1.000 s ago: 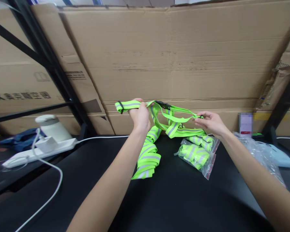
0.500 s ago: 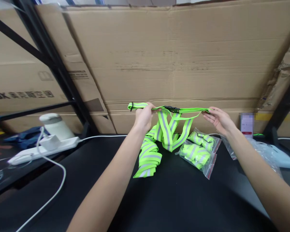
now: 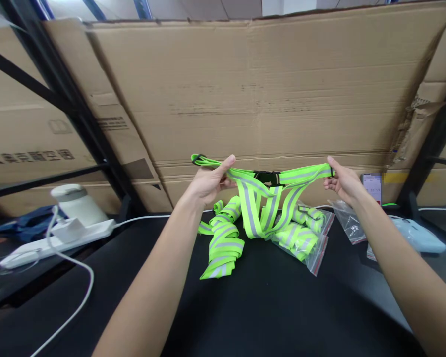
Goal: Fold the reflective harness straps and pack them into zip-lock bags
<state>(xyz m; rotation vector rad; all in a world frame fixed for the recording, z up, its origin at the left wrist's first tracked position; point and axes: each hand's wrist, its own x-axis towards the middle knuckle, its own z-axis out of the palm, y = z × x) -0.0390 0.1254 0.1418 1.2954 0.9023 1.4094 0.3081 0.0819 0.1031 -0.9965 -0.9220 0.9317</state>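
A neon green reflective harness [image 3: 250, 208] with grey stripes hangs between my two hands above the black table. My left hand [image 3: 211, 181] pinches its belt near the left end, where a short loop sticks out past the thumb. My right hand [image 3: 341, 179] grips the belt's right end. Midway along the belt sits a fastened black buckle [image 3: 267, 178]. Below the belt, looped straps droop towards the tabletop. Beneath my left hand lies a heap of the same green strap [image 3: 225, 245], folded in a zigzag. Clear zip bags with folded green straps [image 3: 301, 238] lie behind the hanging loops.
A cardboard wall [image 3: 245, 89] closes off the back. On the left stand a white power strip [image 3: 59, 243] with its cable and a white bottle [image 3: 80, 203]. A phone [image 3: 373, 187], a clear plastic bag [image 3: 349, 220] and a pale blue object [image 3: 418, 235] are at right.
The belt has turned so its striped face shows, and the loops have spread wider. My right hand has closed on the belt's end. The view has shifted slightly.
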